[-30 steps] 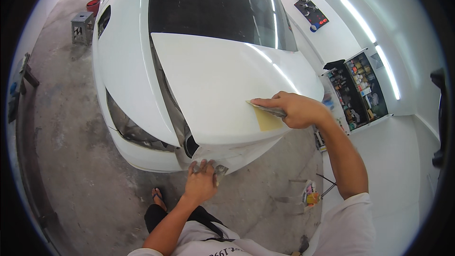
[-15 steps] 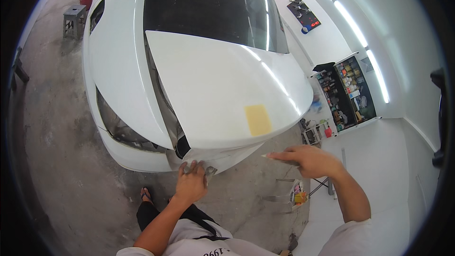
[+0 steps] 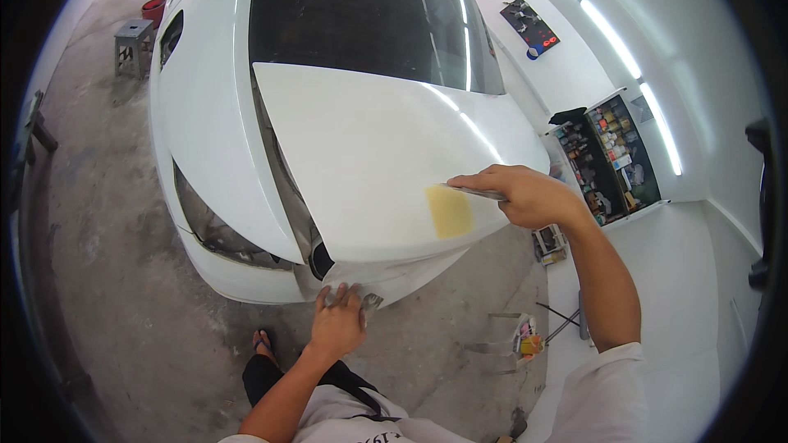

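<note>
A white car hood [image 3: 369,139] carries a yellow, nearly square patch of putty [image 3: 447,215] close to its front edge. Over the upper edge of that patch, my right hand [image 3: 529,195] grips a putty spreader [image 3: 476,191], seen almost edge-on; whether its blade touches the putty, I cannot tell. My left hand [image 3: 339,324] is low in front of the car's nose, fingers bent around a flat grey metal plate [image 3: 372,303] that is mostly covered by the hand. The white front bumper [image 3: 427,275] lies just beyond its fingertips.
A grey stool [image 3: 134,37] and a red bucket [image 3: 153,8] stand left of the car. On the right are an open cabinet [image 3: 616,148] with cans and bottles, a wall board with tools [image 3: 529,25], and a small stand [image 3: 529,340] on the concrete floor.
My right hand with the putty spreader has moved up and forward, from in front of the bumper to over the putty patch. My left hand stays about where it was; the view has shifted slightly.
</note>
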Demonstrator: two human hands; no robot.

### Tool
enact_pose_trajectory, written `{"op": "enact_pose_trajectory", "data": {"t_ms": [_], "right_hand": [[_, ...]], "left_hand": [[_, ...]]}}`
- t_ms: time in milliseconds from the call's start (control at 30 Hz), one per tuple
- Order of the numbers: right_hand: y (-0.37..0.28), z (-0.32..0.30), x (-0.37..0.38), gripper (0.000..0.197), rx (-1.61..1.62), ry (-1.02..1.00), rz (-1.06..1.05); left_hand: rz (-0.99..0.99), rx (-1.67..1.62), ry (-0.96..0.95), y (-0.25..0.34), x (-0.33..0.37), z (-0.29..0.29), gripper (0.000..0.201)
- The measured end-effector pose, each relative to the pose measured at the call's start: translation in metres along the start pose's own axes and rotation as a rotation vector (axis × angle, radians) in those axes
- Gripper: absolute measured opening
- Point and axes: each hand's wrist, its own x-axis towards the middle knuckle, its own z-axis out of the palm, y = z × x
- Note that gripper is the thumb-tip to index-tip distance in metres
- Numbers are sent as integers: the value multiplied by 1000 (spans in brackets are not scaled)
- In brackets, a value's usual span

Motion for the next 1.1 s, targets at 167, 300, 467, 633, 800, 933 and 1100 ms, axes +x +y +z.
{"op": "enact_pose_trajectory", "data": {"t_ms": [167,300,467,633,800,933,1100], "right_hand": [[-5,5,8,87,-24,-33,54],[-12,4,12,87,-23,-30,60],[-13,3,13,87,-42,-41,64],[-7,1,18,92,-68,-69,13],[-11,2,23,92,-60,-72,16],[-17,10,19,91,-4,-62,114],[-18,49,7,87,38,148,78]], "left_hand": [[-4,-6,-11,-1,-1,2,42],[3,10,1,-1,-1,3,31],[-12,2,-7,0,0,2,30],[12,9,-14,-1,-1,1,45],[8,26,-41,-1,0,0,45],[18,19,6,-1,0,0,38],[30,26,-19,-3,-1,0,47]]}}
